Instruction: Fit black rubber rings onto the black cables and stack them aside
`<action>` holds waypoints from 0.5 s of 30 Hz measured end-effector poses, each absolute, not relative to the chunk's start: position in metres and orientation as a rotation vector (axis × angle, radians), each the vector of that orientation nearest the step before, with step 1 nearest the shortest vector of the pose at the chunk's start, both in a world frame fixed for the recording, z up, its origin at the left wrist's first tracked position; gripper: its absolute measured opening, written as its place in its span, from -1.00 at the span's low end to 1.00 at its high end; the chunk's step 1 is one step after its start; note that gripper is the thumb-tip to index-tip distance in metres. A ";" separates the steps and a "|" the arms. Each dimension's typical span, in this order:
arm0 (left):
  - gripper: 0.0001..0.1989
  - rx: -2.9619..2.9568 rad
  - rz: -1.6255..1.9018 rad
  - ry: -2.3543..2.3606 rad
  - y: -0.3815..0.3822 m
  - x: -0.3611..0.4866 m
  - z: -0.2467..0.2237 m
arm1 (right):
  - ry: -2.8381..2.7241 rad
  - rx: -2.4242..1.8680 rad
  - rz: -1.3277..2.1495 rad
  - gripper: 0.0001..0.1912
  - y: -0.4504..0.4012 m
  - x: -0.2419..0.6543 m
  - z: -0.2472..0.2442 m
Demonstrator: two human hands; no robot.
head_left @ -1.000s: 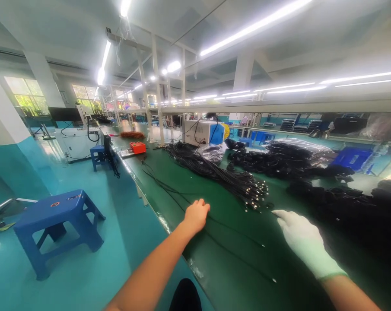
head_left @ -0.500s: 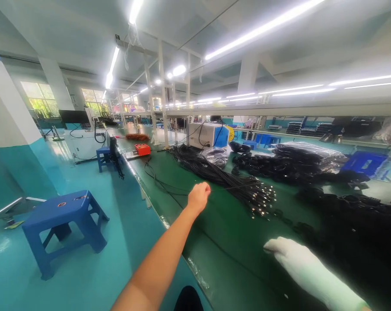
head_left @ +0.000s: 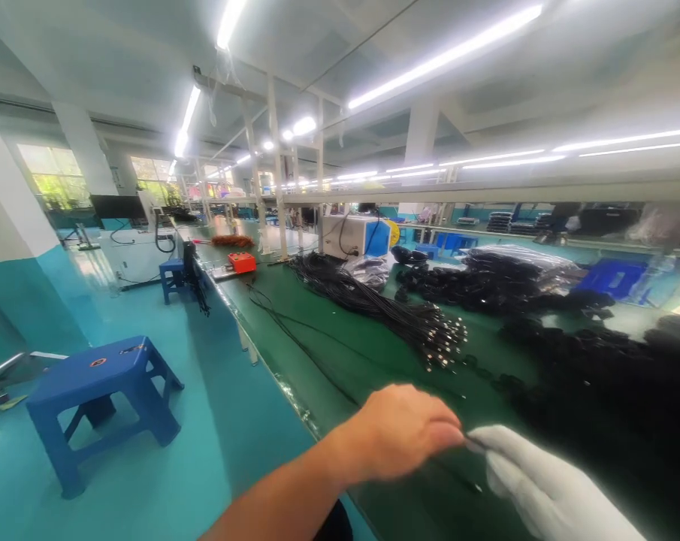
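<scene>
Our bare left hand point(head_left: 399, 436) sits at 6 o'clock over the near edge of the green bench point(head_left: 340, 353), fingers drawn together into a pinch. Our white-gloved right hand point(head_left: 542, 488) meets it fingertip to fingertip from 5 o'clock, glove fingers extended and converging on the same spot. Between the two sets of tips we make out a thin black cable point(head_left: 317, 361), which runs away along the bench toward 11 o'clock. The contact point is blurred, so we cannot tell whether the glove truly grips it or only touches it. The left hand's pinch looks closed on the strand. We judge the two hands meet here so that one can steady the slack line while the other takes its end. The glove on only one hand probably lets the strand slide without chafing. At 12 o'clock lies a long bundle of black cables point(head_left: 385, 304), its metal-tipped ends all pointing toward us, likely so that single leads come off easily. Coiled black cables in clear bags point(head_left: 514, 282) are heaped at 1 to 2 o'clock, well apart from our hands. A white and blue machine point(head_left: 355, 235) and an orange box point(head_left: 241, 261) stand far up the bench. A blue stool point(head_left: 100, 398) stands on the floor at 9 o'clock.
</scene>
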State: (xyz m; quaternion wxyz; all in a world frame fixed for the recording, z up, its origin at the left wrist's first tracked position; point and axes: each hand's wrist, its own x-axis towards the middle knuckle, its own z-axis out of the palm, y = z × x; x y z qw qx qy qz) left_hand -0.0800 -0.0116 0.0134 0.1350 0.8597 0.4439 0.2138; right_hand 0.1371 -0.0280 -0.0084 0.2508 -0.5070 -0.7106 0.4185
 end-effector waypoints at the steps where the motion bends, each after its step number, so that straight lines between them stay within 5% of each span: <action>1: -0.72 2.494 0.649 1.307 -0.023 -0.072 0.017 | -1.892 -1.338 1.228 -0.73 -0.032 0.136 -0.001; 7: -0.83 2.570 0.532 1.266 -0.026 -0.042 0.031 | -1.288 -0.699 2.216 -0.72 -0.044 0.139 -0.015; 15: -0.83 2.454 0.435 0.713 0.001 -0.014 0.034 | -0.894 -0.145 2.547 -0.62 -0.043 0.153 -0.049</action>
